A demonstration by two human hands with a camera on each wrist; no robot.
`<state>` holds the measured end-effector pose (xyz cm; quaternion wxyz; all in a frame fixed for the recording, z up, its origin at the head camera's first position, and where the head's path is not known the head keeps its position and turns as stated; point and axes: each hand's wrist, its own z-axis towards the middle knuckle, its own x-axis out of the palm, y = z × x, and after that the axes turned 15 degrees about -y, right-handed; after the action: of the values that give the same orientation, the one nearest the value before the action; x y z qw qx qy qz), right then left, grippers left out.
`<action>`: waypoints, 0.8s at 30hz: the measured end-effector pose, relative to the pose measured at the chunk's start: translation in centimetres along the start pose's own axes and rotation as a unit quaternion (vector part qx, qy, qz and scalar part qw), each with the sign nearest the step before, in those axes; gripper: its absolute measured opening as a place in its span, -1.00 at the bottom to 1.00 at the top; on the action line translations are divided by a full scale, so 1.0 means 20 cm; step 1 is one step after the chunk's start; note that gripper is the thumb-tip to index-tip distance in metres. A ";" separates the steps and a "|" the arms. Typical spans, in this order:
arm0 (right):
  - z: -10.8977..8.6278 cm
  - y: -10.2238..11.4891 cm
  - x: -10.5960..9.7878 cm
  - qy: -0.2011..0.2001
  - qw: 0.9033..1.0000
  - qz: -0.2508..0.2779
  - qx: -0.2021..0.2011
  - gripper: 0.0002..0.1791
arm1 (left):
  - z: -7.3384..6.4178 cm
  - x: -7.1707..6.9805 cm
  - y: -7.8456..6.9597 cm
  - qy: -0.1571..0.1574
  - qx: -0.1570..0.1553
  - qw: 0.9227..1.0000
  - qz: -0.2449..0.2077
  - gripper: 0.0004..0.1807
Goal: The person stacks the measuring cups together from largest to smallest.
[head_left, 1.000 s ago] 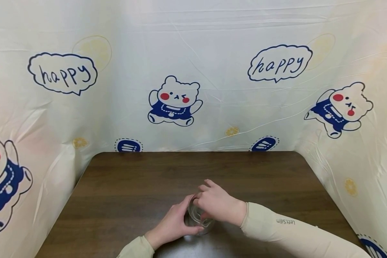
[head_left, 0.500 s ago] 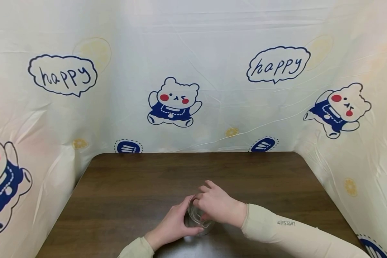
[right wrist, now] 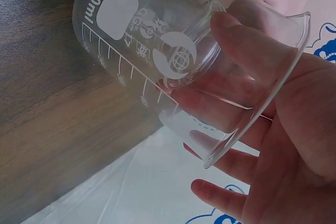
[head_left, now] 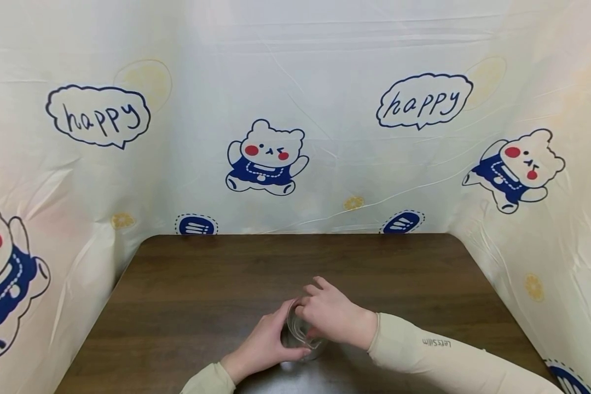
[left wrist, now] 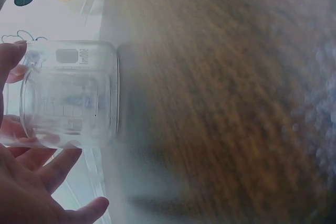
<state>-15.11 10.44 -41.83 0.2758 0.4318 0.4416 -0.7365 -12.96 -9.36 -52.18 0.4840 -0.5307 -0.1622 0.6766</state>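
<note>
A clear glass beaker [right wrist: 118, 14] marked 500 ml stands on the table between my hands. Nested inside it is a smaller glass beaker [left wrist: 68, 106], also with printed graduations. My left hand [head_left: 263, 339] grips the outside of the large beaker, its thumb toward the near side. From above, my right hand [head_left: 332, 314] reaches into the mouth. In the right wrist view, its thumb and a finger are inside the large beaker and pinch the smaller beaker near the rim, while other fingers stay outside the large beaker's wall.
The brown wooden table [head_left: 216, 273] has rounded far corners. A pale cloth curtain [head_left: 340, 71] with printed bears, lemon slices and "happy" bubbles hangs behind it and at both sides.
Both hands and the two beakers stay in nearly the same place. Only the head view has shifted very slightly.
</note>
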 end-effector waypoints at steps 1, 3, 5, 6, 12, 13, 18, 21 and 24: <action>0.00 0.00 0.00 0.001 1.000 0.001 0.000 -0.48 | 0.00 0.00 0.00 0.001 -0.001 1.000 -0.001 -0.04; 0.00 0.00 -0.01 0.003 1.000 0.006 0.001 -0.49 | 0.00 -0.01 -0.01 0.005 -0.004 1.000 -0.003 -0.04; 0.00 -0.01 -0.03 0.005 1.000 0.013 0.003 -0.50 | 0.00 -0.01 -0.01 0.008 -0.007 1.000 -0.005 -0.04; 0.00 -0.01 -0.03 0.005 1.000 0.016 0.003 -0.51 | 0.00 -0.01 -0.01 0.009 -0.008 1.000 -0.005 -0.04; -0.02 -0.04 -0.08 -0.017 1.000 0.014 0.002 -0.57 | 0.00 -0.01 -0.02 0.014 -0.016 1.000 0.004 -0.02; -0.02 -0.04 -0.08 -0.023 1.000 0.011 0.002 -0.58 | 0.00 -0.01 -0.02 0.014 -0.017 1.000 0.003 -0.02; -0.05 -0.07 -0.11 -0.044 0.999 0.013 0.009 -0.61 | 0.00 -0.01 -0.03 0.014 -0.020 1.000 -0.009 -0.05; -0.07 -0.08 -0.13 -0.056 0.998 0.016 0.014 -0.62 | 0.00 -0.01 -0.03 0.017 -0.027 0.999 -0.015 -0.05; -0.09 -0.09 -0.15 -0.076 0.997 0.022 0.019 -0.65 | -0.01 -0.01 -0.02 0.018 -0.029 0.999 -0.017 -0.03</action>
<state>-14.39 12.82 -38.96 0.3159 0.3897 0.3956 -0.7693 -12.60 -9.33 -51.79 0.4826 -0.5541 -0.1821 0.6534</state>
